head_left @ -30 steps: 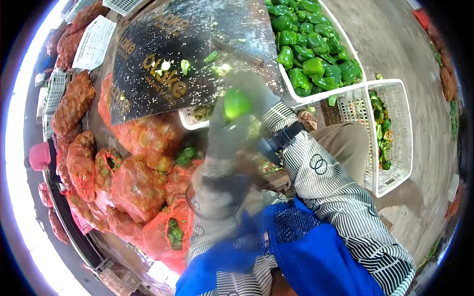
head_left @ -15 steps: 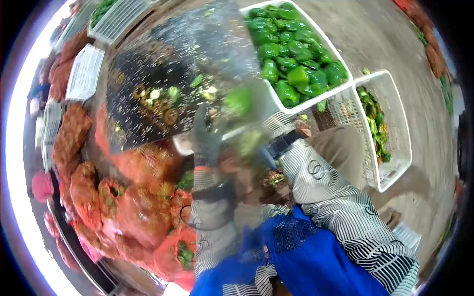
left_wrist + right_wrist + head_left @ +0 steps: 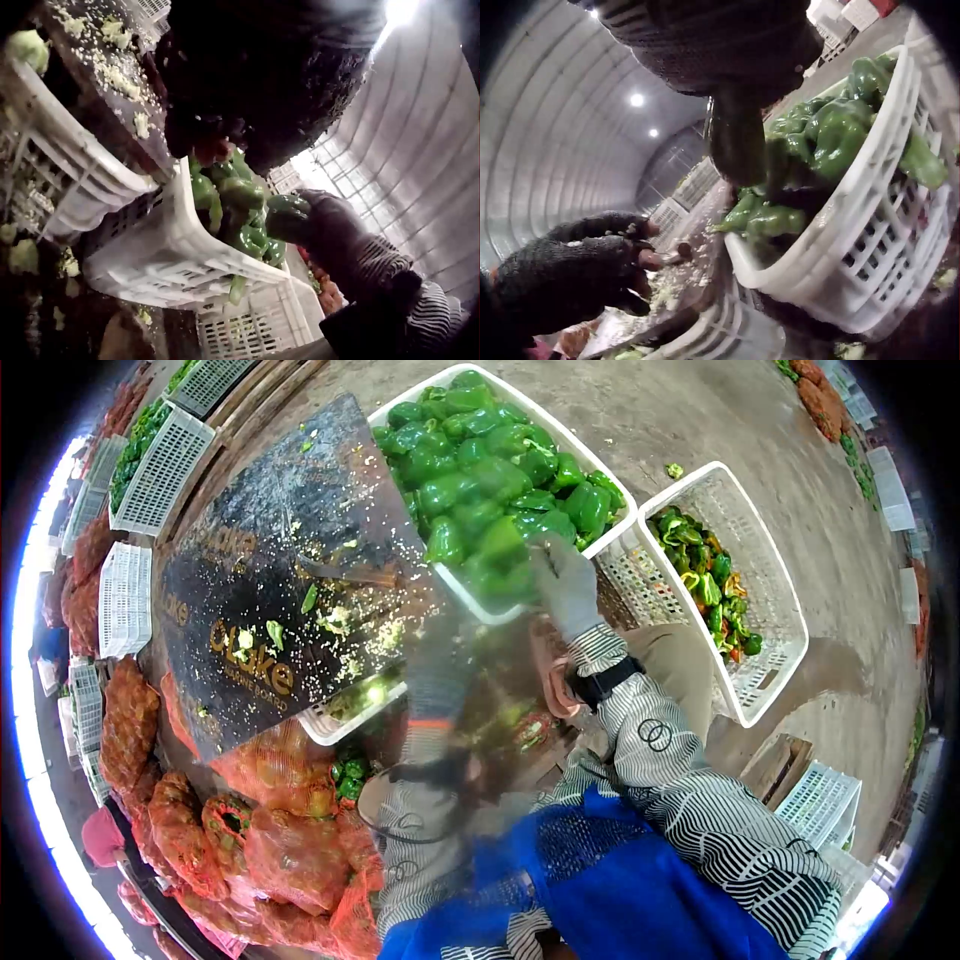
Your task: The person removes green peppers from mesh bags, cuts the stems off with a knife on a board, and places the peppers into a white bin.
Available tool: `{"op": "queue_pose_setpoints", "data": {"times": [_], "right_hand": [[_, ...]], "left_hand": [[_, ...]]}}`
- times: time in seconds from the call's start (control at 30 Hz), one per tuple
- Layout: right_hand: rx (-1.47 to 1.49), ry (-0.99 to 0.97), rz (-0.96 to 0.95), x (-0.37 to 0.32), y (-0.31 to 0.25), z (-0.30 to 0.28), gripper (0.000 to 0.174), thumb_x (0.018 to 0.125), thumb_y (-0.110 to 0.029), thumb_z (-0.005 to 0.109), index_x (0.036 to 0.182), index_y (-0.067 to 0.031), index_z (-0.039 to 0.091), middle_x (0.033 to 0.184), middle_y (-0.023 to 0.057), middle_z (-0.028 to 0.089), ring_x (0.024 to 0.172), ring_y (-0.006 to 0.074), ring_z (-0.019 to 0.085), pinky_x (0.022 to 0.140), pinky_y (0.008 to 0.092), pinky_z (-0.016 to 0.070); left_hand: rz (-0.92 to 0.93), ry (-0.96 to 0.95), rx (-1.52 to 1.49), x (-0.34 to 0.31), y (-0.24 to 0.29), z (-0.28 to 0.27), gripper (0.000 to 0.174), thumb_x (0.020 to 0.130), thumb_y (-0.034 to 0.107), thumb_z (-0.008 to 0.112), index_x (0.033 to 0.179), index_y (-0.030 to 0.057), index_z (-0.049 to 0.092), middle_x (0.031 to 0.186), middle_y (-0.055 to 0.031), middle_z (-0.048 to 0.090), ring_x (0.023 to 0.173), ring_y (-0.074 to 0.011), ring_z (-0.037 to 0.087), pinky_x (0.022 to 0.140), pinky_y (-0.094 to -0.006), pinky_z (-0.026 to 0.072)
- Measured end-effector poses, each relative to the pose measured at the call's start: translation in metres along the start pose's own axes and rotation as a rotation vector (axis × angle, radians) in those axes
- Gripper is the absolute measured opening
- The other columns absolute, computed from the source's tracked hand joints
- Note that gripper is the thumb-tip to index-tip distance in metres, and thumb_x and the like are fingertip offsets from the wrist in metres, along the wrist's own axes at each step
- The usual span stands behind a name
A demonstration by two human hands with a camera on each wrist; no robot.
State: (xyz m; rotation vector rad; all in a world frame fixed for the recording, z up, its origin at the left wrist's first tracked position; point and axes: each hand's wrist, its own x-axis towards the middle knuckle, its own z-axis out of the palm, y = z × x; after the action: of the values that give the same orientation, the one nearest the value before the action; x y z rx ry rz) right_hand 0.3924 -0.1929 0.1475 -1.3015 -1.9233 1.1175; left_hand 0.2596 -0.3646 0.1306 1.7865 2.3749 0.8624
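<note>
Green pepper (image 3: 287, 219) in right hand (image 3: 334, 221)

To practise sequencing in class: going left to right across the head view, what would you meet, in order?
White crate, black board, held green pepper, right hand, crate of mixed-colour peppers.

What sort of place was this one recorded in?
Probably a produce sorting or packing shed: it has an arched roof, piled red mesh sacks, and a white crate heaped with green peppers.

Dim wrist views, bright glare
</note>
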Motion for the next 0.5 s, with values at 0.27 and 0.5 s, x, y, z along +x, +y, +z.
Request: {"op": "queue_pose_setpoints", "data": {"times": [0.27, 0.5], "right_hand": [[-0.552, -0.140, -0.237, 0.027, 0.021, 0.013, 0.053, 0.084, -0.026, 0.066, 0.133, -0.0163, 0.049, 0.115, 0.0138, 0.058, 0.097, 0.0319, 0.061, 0.081, 0.0425, 0.0498], [-0.451, -0.229, -0.172, 0.012, 0.039, -0.004, 0.028, 0.081, -0.018, 0.066, 0.108, -0.0118, 0.062, 0.104, 0.0117, 0.057, 0.091, 0.0326, 0.063, 0.078, 0.0428, 0.0507]], "left_hand": [[-0.045, -0.123, -0.073, 0.025, 0.024, 0.025, 0.036, 0.085, 0.013, 0.066, 0.121, 0.0093, 0.059, 0.110, -0.0124, 0.065, 0.092, -0.0273, 0.066, 0.079, -0.0400, 0.0541], [-0.054, -0.249, -0.114, 0.043, 0.039, 0.055, 0.047, 0.081, 0.017, 0.065, 0.127, 0.0157, 0.056, 0.123, -0.0130, 0.059, 0.110, -0.0331, 0.058, 0.091, -0.0423, 0.0503]]}}
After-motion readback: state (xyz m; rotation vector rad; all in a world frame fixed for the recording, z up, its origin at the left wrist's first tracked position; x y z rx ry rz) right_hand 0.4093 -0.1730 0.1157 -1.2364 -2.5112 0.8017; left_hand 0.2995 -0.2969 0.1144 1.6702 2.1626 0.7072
